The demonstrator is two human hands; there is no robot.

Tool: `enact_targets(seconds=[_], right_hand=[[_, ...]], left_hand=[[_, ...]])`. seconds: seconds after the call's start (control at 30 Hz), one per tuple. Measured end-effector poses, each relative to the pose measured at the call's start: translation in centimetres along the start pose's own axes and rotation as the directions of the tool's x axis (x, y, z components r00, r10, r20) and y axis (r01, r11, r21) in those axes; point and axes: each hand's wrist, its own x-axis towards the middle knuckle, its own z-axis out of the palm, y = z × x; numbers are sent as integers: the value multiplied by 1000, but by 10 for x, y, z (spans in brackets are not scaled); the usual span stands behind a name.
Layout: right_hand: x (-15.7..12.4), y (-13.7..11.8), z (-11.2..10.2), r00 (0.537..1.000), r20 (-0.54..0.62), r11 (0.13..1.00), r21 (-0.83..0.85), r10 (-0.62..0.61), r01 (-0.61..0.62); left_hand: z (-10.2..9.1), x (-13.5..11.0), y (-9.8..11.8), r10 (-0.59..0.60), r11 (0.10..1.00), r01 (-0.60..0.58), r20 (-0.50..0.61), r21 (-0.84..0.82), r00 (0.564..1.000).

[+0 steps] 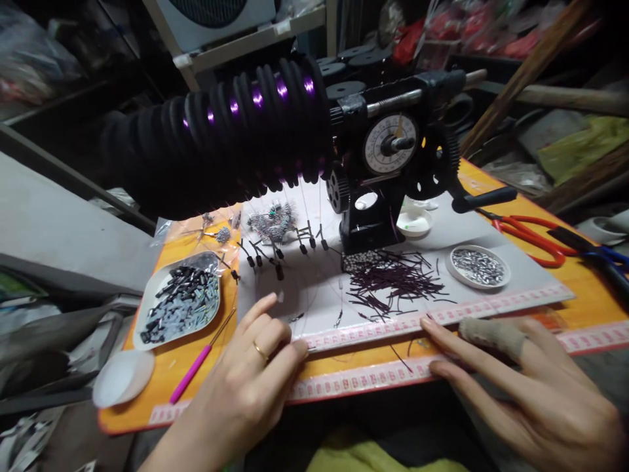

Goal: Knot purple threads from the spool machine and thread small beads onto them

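Dim cluttered workshop, grey fan housing point(196, 34) on pale shelf point(255, 39), red bags point(511, 44), wooden poles point(527, 71) right, grey panel point(44, 223) left.

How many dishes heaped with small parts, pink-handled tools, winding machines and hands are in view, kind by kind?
Dishes heaped with small parts: 2 (tray of black pieces, round dish of silver pieces)
Pink-handled tool: 1
Winding machine: 1
Hands: 2 (left hand, right hand)
Total: 6
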Motion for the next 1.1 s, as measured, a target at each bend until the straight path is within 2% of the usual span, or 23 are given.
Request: enact_targets(seconds=[0.1, 0.27, 0.37, 0.8, 1.1], right_hand=[[0, 0, 1, 1000, 4, 1000, 3, 20, -20], [1, 0, -1, 1000, 9, 1000, 0, 25, -25], [1, 0, -1, 1000, 16, 1000, 4, 24, -24], [1, 1, -1, 1000, 10, 1000, -13, 17, -16], [7, -3, -2, 1000, 14, 1000, -18, 6, -6]], left_hand=[[-2, 0, 1, -37, 999, 36, 30, 1, 999], [-2, 1, 4, -45, 997, 46, -16, 55, 999], [0, -2, 4, -62, 997, 62, -3, 34, 998], [0, 4, 0, -22, 998, 23, 24, -63, 999], [-5, 3, -1, -11, 999, 13, 52, -43, 999]])
